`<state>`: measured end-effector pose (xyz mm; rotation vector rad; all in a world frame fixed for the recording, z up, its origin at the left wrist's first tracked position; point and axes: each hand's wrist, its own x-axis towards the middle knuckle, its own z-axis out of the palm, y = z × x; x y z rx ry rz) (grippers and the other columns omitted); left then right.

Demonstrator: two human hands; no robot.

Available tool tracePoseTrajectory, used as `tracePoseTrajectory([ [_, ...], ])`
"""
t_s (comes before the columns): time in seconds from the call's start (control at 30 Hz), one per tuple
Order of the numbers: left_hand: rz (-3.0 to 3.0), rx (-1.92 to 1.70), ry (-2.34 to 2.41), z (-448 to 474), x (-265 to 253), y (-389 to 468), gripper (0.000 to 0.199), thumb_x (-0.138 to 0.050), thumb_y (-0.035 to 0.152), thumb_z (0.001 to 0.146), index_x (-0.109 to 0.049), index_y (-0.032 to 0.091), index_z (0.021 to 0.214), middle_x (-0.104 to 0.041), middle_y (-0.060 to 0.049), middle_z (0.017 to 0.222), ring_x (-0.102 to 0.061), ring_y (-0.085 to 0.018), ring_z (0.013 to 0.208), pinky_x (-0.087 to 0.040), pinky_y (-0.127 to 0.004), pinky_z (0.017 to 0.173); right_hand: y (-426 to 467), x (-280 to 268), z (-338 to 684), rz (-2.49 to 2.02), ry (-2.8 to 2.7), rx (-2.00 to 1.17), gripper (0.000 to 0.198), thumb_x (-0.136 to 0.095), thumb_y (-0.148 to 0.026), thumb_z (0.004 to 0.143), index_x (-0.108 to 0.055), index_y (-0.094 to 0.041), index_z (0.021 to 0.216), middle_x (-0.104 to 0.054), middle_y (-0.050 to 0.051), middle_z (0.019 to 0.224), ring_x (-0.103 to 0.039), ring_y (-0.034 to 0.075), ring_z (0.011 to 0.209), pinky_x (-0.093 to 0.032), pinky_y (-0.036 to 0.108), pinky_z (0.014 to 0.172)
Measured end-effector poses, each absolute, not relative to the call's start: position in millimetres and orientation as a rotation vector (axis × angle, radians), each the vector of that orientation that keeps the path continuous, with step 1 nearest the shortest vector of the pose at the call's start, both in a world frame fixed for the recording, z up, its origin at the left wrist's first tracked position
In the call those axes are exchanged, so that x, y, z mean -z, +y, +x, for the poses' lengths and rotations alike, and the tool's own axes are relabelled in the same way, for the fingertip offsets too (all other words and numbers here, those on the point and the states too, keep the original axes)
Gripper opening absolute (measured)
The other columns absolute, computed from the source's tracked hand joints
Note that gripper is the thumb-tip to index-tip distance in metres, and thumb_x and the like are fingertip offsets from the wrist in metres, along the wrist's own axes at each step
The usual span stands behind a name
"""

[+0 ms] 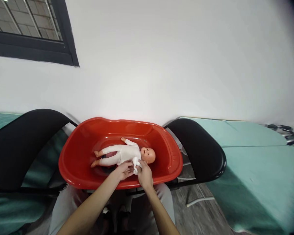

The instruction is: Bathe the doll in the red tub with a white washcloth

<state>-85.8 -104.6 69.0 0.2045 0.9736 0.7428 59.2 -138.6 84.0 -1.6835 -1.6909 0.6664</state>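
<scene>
Baby doll (127, 152) in white body & leggings lies on its back in a red tub (72, 148), head to the right, bare feet to the left. At its near shoulder, R hand (145, 174) grips a crumpled white cloth (136, 165) b/w thumb & fingers; L hand (124, 170) is half curled just beside it, can't tell if it's gripping too. Tub sits in front of the person's knees, b/w a black chair on the left (26, 147) & another black chair (201, 150) on the right. Beyond: green covers (254, 173) both sides, white wall (161, 65) behind, dark-framed barred window (68, 45) upper L.
</scene>
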Motion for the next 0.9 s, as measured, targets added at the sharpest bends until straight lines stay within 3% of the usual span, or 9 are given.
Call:
tracePoseTrajectory([
  [0.17, 0.207, -0.693, 0.946, -91.5, -71.4, -101.2, 0.015, -0.068, 0.016, 0.079, -0.060, 0.018, 0.091, -0.070, -0.008, 0.091, -0.070, -0.020, 0.085, -0.055, -0.036, 0.091, -136.7, -81.4, 64.6, -1.640, -1.521, -0.666, 0.036, -0.043, -0.037, 0.093, -0.069, -0.016, 0.106, -0.073, 0.010, 0.100, -0.066, 0.024, 0.089, -0.050, 0.034, 0.084],
  [0.37, 0.230, -0.701, 0.961, -91.4, -75.9, -102.1, 0.018, -0.064, 0.023, 0.087, -0.061, 0.019, 0.104, -0.068, -0.006, 0.087, -0.066, -0.018, 0.077, -0.053, -0.036, 0.088, -144.1, -86.2, 57.9, -1.655, -1.785, -0.642, 0.040, -0.053, -0.033, 0.090, -0.067, -0.025, 0.126, -0.064, 0.007, 0.133, -0.058, 0.026, 0.122, -0.047, 0.037, 0.100],
  [0.53, 0.254, -0.649, 0.995, -89.7, -74.8, -103.3, 0.015, -0.062, 0.022, 0.087, -0.060, 0.020, 0.101, -0.068, -0.008, 0.085, -0.068, -0.022, 0.082, -0.052, -0.037, 0.089, -141.3, -85.4, 58.1, -1.701, -1.668, -0.696, 0.034, -0.052, -0.028, 0.084, -0.072, -0.025, 0.112, -0.068, 0.006, 0.122, -0.064, 0.026, 0.109, -0.049, 0.036, 0.095],
  [0.73, 0.256, -0.664, 1.004, -91.2, -73.4, -100.0, 0.015, -0.066, 0.019, 0.080, -0.060, 0.019, 0.093, -0.067, -0.003, 0.086, -0.066, -0.017, 0.082, -0.051, -0.032, 0.092, -133.6, -79.7, 68.0, -1.596, -1.404, -0.793, 0.041, -0.051, -0.040, 0.084, -0.071, -0.013, 0.108, -0.073, 0.011, 0.100, -0.066, 0.026, 0.090, -0.053, 0.036, 0.085],
  [0.9, 0.265, -0.621, 1.013, -93.8, -76.2, -102.7, 0.023, -0.065, 0.031, 0.085, -0.061, 0.018, 0.104, -0.068, -0.007, 0.090, -0.066, -0.020, 0.082, -0.051, -0.035, 0.088, -138.3, -86.5, 60.8, -1.578, -1.656, -0.734, 0.037, -0.059, -0.034, 0.081, -0.072, -0.022, 0.113, -0.068, 0.009, 0.125, -0.059, 0.029, 0.117, -0.047, 0.039, 0.100],
])
